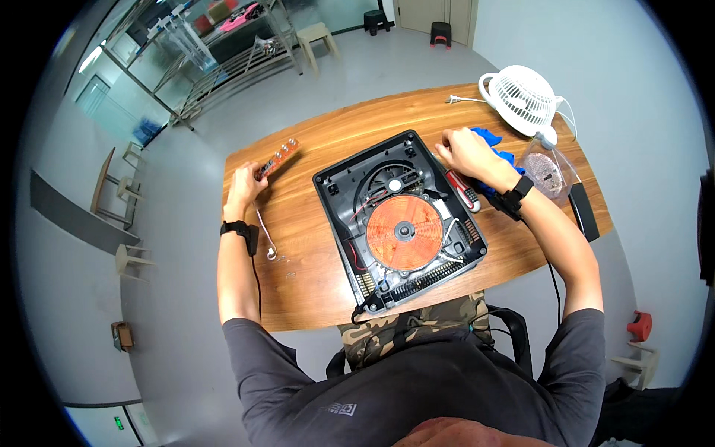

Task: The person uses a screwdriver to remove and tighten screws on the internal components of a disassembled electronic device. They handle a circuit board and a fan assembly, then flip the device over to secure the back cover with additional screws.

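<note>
My left hand (pixel 243 184) grips the end of an orange circuit board (pixel 280 158) at the table's left, with a thin wire hanging below. An open black appliance housing (pixel 342 231) lies centred, holding a copper coil (pixel 387 223) and a fan (pixel 387 179). Right of it, my right hand (pixel 467 153) has curled fingers; what they hold, if anything, is hidden. Beneath it lie a red-and-silver hand tool (pixel 468 196) and blue cloth (pixel 488 135).
The wooden table (pixel 290 305) also carries a white fan (pixel 521 97), a clear container (pixel 542 167) and a black oblong object (pixel 583 212) on the right. Metal shelving (pixel 223 82), stools (pixel 315 39) and a chair (pixel 514 335) are around it.
</note>
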Tool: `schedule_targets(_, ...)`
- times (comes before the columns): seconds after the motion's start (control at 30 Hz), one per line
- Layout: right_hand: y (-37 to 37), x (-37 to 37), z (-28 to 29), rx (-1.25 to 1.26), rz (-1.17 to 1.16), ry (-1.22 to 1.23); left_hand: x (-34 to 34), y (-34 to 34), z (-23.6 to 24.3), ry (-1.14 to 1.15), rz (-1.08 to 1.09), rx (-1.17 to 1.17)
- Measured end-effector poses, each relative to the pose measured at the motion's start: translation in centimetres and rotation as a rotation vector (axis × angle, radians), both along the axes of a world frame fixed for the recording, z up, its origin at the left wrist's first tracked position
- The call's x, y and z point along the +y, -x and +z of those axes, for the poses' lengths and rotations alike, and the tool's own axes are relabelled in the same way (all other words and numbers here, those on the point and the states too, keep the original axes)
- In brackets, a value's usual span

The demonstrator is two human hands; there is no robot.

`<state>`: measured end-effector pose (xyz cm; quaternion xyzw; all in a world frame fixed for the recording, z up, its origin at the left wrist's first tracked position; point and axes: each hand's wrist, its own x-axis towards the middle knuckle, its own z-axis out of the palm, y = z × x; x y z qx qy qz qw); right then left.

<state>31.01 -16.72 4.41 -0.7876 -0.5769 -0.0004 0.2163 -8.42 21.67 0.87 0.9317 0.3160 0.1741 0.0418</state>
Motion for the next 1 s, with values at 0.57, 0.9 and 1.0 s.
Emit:
schedule_targets(0.57, 1.4, 2.2, 2.0, 0.027, 0.314, 0.055, -18.1, -11.4, 7.2, -0.068, -0.355, 0.074)
schedule_targets(0.9, -2.0, 4.9, 1.0, 0.049, 0.291, 0.154, -18.1, -14.9, 5.6, 0.037, -0.312, 0.108)
schedule_targets(1.0, -2.2, 5.8, -0.4, 0.068, 0.288, 0.181, -17.5, -15.9, 3.9, 0.082, -0.311, 0.151)
